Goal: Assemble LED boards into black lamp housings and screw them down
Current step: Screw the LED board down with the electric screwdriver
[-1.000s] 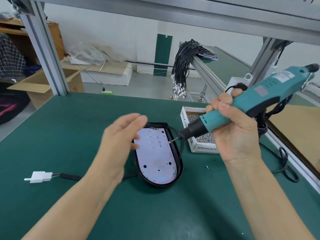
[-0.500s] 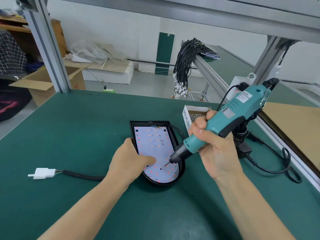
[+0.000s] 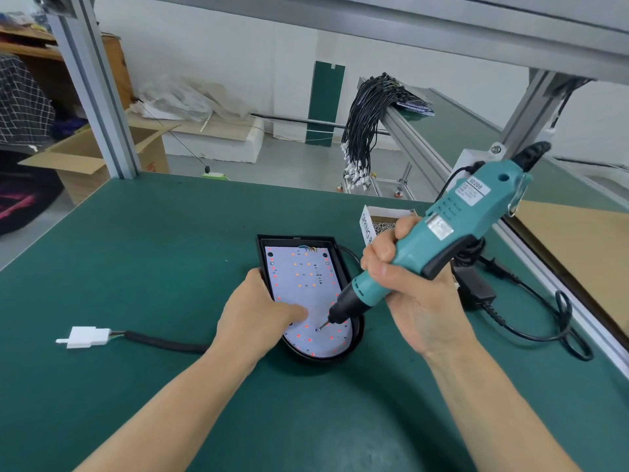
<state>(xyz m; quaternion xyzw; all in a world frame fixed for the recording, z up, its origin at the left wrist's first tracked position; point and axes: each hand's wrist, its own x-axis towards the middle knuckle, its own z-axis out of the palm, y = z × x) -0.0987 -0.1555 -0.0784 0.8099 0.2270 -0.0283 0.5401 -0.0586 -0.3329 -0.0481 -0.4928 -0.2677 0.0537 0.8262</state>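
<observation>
A black lamp housing (image 3: 341, 256) lies on the green bench with a white LED board (image 3: 303, 284) seated inside it. My left hand (image 3: 255, 316) holds the housing's left rim, its thumb pressing on the board's lower part. My right hand (image 3: 408, 298) grips a teal electric screwdriver (image 3: 449, 233), tilted up to the right. The bit tip touches a hole near the board's rounded near end, just right of my left thumb. A black cable (image 3: 163, 342) runs left from the housing to a white connector (image 3: 85, 337).
A white box of screws (image 3: 369, 223) stands behind my right hand. The screwdriver's black adapter (image 3: 476, 291) and looped cord (image 3: 551, 321) lie to the right. A brown cardboard sheet (image 3: 578, 253) lies beyond the rail. A bundle of black wires (image 3: 367, 124) hangs at the back.
My left hand came down from above the housing onto its left rim and the board. The screwdriver swung from the far edge to the board's near end and its bit now touches a hole.
</observation>
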